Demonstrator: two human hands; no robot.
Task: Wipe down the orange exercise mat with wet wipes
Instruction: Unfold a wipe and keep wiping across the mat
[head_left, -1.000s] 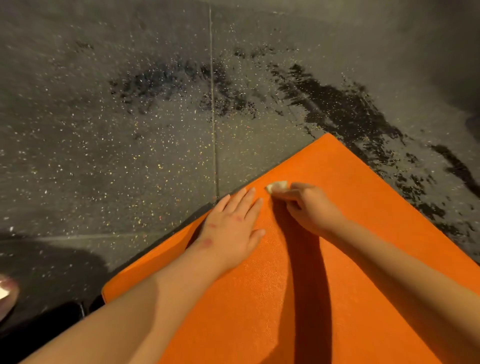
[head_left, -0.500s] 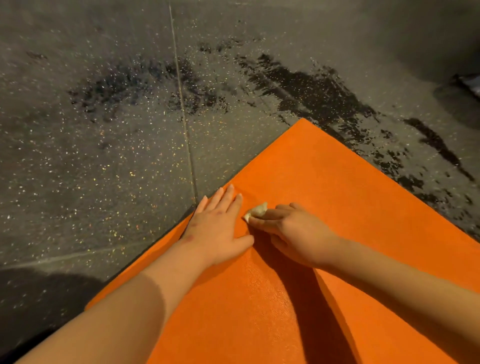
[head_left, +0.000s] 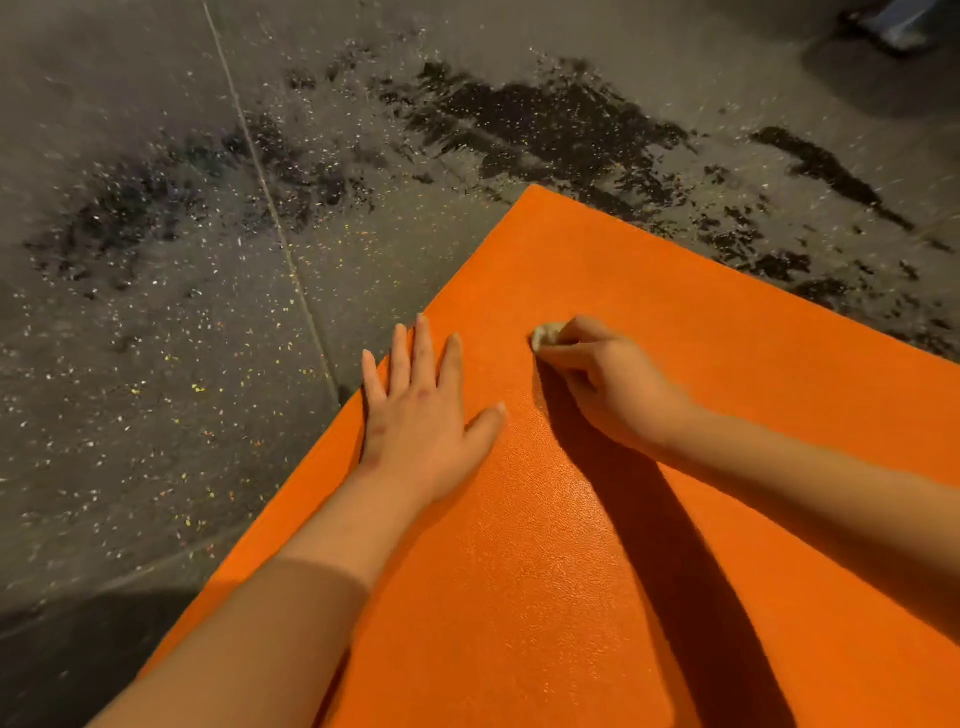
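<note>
The orange exercise mat (head_left: 649, 291) lies on the floor, one corner pointing away from me. My left hand (head_left: 423, 415) rests flat on the mat near its left edge, fingers straight and slightly spread. To its right, my right hand (head_left: 608, 382) pinches a small wadded whitish wet wipe (head_left: 548, 332) and holds it against the mat surface. Only a bit of the wipe shows past the fingers. The two hands are apart, with bare mat between them.
Around the mat is grey speckled rubber flooring (head_left: 156, 338) with a seam line (head_left: 270, 208) and dark wet patches (head_left: 545, 119) beyond the mat's far corner. A dark shape (head_left: 893, 26) sits at the top right edge.
My right hand with the wipe has moved right, away from my left hand, which it was almost touching. My left hand's fingers have spread a little. The view has shifted slightly.
</note>
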